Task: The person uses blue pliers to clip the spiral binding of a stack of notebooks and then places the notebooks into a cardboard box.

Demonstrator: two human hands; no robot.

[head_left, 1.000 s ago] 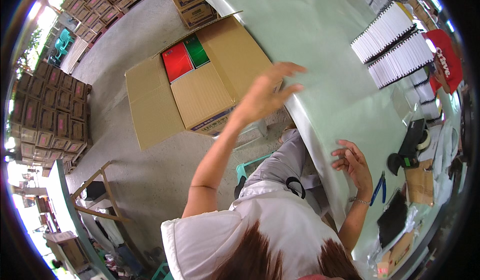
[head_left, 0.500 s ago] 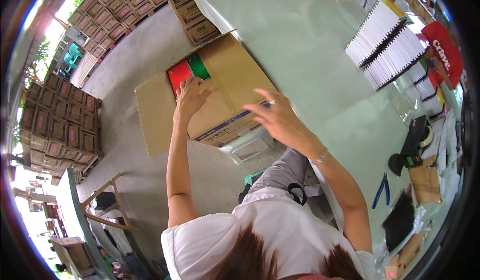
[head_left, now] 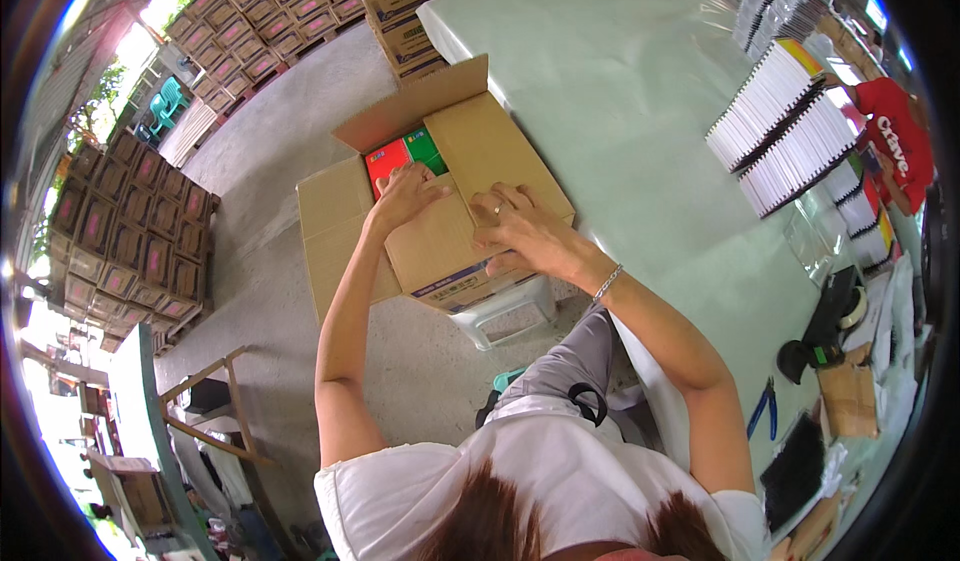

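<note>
A brown cardboard carton (head_left: 515,156) stands in front of me on a white plastic stool (head_left: 510,321). Its near and right flaps are folded inward, while the far flap (head_left: 415,101) stands up and the left flap (head_left: 335,206) hangs outward. Red (head_left: 388,159) and green (head_left: 422,148) packs show in the gap. My left hand (head_left: 405,199) curls its fingers over the inner edge of the near flap (head_left: 432,241), thumb spread on top. With fingers bent but apart, my right hand (head_left: 520,226) rests where the near and right flaps meet; its fingertips are partly hidden.
A pale green table (head_left: 600,111) runs along my right, bearing stacked spiral-bound books (head_left: 765,111), blue-handled pliers (head_left: 763,411) and a black tape dispenser (head_left: 825,331). A person in red (head_left: 895,131) is beyond. Stacked cartons (head_left: 130,236) stand left; a wooden frame (head_left: 215,406) is lower left.
My right hand has come down and left onto the flaps from just above the carton. The far flap shows upright now. My left hand stays at the near flap; the view has shifted slightly.
</note>
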